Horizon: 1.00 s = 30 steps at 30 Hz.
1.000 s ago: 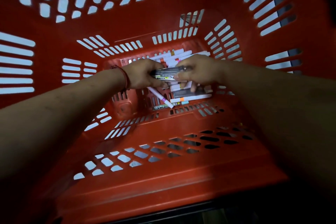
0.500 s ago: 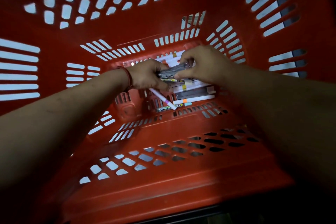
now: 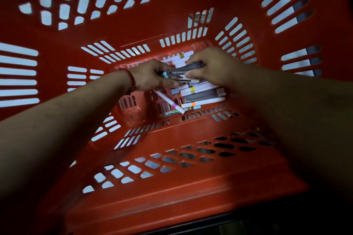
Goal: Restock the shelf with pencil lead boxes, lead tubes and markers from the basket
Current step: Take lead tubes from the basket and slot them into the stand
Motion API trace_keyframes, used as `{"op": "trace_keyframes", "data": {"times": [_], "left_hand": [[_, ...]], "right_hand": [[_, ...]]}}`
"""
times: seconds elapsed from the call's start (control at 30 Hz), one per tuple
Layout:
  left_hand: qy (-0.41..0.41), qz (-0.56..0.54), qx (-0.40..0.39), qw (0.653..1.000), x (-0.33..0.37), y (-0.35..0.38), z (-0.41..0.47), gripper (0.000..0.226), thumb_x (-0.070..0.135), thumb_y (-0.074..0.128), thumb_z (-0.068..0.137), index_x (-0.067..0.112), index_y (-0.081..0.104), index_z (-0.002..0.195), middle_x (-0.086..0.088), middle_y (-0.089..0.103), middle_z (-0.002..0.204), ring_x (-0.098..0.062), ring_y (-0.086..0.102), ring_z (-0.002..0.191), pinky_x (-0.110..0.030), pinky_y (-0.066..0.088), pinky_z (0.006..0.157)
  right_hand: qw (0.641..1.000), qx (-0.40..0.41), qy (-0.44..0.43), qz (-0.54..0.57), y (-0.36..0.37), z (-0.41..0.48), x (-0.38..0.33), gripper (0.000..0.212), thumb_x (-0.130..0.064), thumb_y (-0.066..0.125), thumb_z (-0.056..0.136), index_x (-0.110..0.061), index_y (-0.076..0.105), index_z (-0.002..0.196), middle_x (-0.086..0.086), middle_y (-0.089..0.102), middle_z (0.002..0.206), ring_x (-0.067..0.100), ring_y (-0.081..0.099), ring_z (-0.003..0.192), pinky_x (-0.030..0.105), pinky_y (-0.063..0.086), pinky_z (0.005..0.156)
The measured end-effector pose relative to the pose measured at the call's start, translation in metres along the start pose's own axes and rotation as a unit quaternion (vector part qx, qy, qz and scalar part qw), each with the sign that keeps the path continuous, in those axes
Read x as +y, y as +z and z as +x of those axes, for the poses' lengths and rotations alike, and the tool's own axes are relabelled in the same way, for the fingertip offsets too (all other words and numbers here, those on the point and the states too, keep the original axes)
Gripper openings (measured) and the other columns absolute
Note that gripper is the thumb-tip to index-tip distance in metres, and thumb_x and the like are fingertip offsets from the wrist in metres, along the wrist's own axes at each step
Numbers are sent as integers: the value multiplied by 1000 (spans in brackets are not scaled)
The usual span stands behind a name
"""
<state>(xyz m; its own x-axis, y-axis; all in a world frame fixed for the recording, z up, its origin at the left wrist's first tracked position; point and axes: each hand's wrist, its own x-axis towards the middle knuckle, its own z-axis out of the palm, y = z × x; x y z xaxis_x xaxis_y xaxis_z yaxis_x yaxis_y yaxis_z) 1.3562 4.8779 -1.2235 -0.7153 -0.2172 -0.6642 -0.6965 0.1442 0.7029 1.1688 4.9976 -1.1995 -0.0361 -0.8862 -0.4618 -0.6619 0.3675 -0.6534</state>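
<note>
At the bottom of the red basket [image 3: 172,187], both hands grip a bundle of dark lead tubes [image 3: 181,71]: the left hand [image 3: 150,77] clenched around its left end, the right hand [image 3: 212,66] pinching the right. White markers [image 3: 202,94] lie piled just beneath and near, one purple-banded marker [image 3: 171,103] slanting left.

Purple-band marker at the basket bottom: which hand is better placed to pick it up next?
Left. The left hand sits directly above the upper end of the purple-band marker. The right hand is farther off, over the marker pile, fingers on the dark tubes both hands hold.
</note>
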Motion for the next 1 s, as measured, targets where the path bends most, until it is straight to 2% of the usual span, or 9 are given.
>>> {"op": "trace_keyframes", "data": {"times": [0.1, 0.3, 0.43, 0.53, 0.63, 0.7, 0.8, 0.93, 1.0], "left_hand": [[-19, -2, -7, 1000, -7, -3, -3, 13, 28, 75, 88, 28, 75, 75, 8, 62, 55, -7, 52, 53, -25, 41, 57], [-62, -19, -25, 998, -23, -10, 2, 4, 20, 56, 103, 17, 59, 104, -1, 78, 90, -12, 68, 67, -35, 49, 64], [-103, -79, 24, 991, -24, -4, 3, 16, 6, 46, 104, 12, 56, 92, 0, 72, 69, -13, 62, 57, -24, 49, 51], [-136, -307, 72, 939, -22, 13, 8, 22, 1, 37, 93, 14, 45, 78, -1, 50, 60, -15, 38, 50, -25, 29, 49], [-92, -512, 23, 854, -9, 28, 10, 11, 11, 43, 79, 21, 46, 84, 1, 34, 66, -11, 23, 52, -27, 18, 54], [-58, -548, 0, 834, 0, 34, 10, 11, 26, 56, 80, 21, 59, 89, 3, 32, 68, -11, 19, 56, -26, 18, 55], [-42, -535, 13, 844, 4, 41, 14, 36, 49, 55, 94, 20, 62, 75, 4, 32, 66, -10, 21, 56, -25, 19, 54], [-63, -501, 65, 861, -4, 45, 21, 40, 50, 52, 100, 17, 53, 78, 2, 38, 63, -10, 34, 50, -22, 33, 45], [-75, -507, 81, 855, -9, 46, 23, 38, 46, 51, 102, 17, 60, 78, -1, 53, 68, -12, 48, 55, -25, 45, 57]], "right_hand": [[1000, 5, 18, 8, 0, 0, 3, 8, -24, 73, 90, -16, 74, 90, -2, 64, 73, 5, 55, 62, 7, 35, 50], [999, 11, 47, 12, 2, 1, 6, 11, -19, 68, 94, -11, 72, 102, 1, 65, 82, 12, 58, 71, 23, 41, 59], [990, 37, 99, 91, 2, 4, 6, 20, -19, 60, 100, -5, 65, 114, 12, 63, 91, 16, 54, 68, 27, 44, 60], [963, 42, 158, 214, 2, 8, 1, 21, -21, 53, 104, -8, 59, 120, 10, 57, 86, 15, 51, 58, 29, 44, 54], [938, 14, 190, 289, 1, 8, -4, 20, -23, 50, 105, -10, 59, 116, 7, 55, 82, 13, 49, 53, 24, 44, 46], [921, -20, 205, 332, 2, 7, -7, 23, -25, 50, 106, -8, 62, 116, 7, 56, 82, 13, 51, 53, 23, 46, 46], [910, -83, 219, 341, 5, 2, -12, 27, -29, 50, 105, -9, 62, 120, 13, 62, 89, 17, 57, 57, 26, 51, 47], [910, -101, 233, 328, 6, 1, -12, 24, -26, 53, 104, -9, 64, 117, 13, 62, 96, 15, 57, 57, 25, 50, 46], [920, -78, 243, 297, 4, 4, -11, 21, -17, 52, 103, -8, 65, 117, 12, 59, 95, 16, 55, 59, 25, 47, 46]]}}
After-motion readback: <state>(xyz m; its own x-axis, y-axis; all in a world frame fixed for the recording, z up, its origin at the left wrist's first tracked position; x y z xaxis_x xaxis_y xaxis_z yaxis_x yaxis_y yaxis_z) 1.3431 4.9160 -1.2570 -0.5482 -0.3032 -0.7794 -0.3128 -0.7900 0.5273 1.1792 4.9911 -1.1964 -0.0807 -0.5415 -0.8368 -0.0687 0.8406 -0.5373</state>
